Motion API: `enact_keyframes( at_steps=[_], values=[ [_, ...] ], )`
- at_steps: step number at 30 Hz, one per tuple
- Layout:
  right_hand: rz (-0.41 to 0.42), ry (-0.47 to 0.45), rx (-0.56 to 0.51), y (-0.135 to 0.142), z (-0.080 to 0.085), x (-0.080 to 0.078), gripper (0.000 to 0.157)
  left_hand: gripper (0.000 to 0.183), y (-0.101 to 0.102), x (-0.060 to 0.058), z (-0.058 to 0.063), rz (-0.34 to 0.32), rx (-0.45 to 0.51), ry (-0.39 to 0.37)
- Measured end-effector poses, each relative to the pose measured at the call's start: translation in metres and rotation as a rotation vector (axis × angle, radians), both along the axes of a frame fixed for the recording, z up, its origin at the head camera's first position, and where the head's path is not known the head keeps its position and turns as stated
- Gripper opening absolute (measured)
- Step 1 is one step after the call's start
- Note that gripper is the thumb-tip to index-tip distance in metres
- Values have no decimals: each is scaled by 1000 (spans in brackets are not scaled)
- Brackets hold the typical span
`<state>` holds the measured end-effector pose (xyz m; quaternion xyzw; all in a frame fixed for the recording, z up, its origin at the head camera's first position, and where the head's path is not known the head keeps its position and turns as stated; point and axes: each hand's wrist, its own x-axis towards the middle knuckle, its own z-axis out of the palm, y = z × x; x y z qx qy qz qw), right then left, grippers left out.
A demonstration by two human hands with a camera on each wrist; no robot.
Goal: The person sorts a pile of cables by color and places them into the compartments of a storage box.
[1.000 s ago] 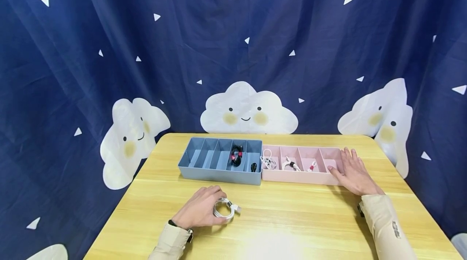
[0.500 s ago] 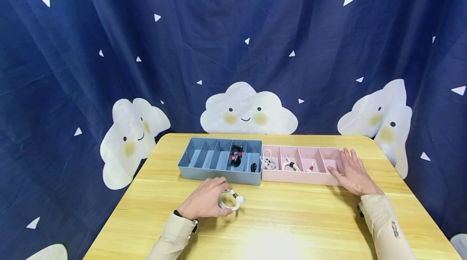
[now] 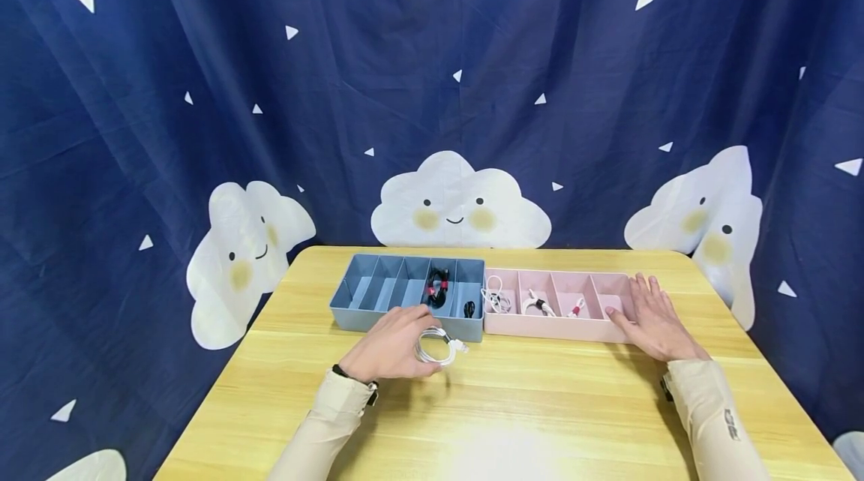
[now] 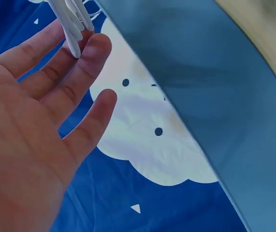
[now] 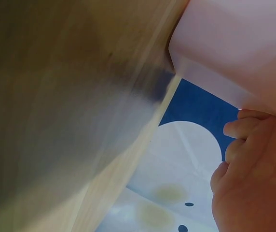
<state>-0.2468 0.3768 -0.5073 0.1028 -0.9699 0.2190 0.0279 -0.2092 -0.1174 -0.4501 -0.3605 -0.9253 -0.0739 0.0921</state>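
Note:
A coiled white USB cable [image 3: 453, 350] with a black tie is pinched between the thumb and fingers of my left hand [image 3: 391, 346]. That hand hovers in front of the blue divided box [image 3: 361, 319], covering part of its front wall. In the left wrist view, the white cable [image 4: 71, 29] hangs at the fingertips. My right hand [image 3: 664, 323] rests against the right end of the pink divided box [image 3: 553, 327], fingers straight, thumb at the front rim of its last compartment.
Inside the blue box lie a black cable with red ties [image 3: 439, 293] and a small black cable [image 3: 469, 309]. Pink compartments hold a loose white cable [image 3: 498, 302], a tied white coil [image 3: 538, 305] and a small red-tied cable [image 3: 577, 308]. Both boxes adjoin on the wooden table [image 3: 540, 391].
My left hand has lifted the white cable and carried it forward and slightly right, toward the blue box. The right hand has stayed at the pink box.

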Motion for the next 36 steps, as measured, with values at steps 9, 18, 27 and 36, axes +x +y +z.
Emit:
enact_keyframes(
  at_steps=[9,18,27,36],
  values=[
    [-1,-9,4,1,-1,-1,95,58,13,-10,13,-15,-18,15],
    [1,-1,0,0,1,-2,95,59,28,-20,27,-44,-6,41],
    [0,-10,2,0,2,-1,95,62,45,-32,42,-68,-43,57],
    [5,-20,-2,0,1,0,95,66,59,-40,55,-68,-75,55]
  ],
)
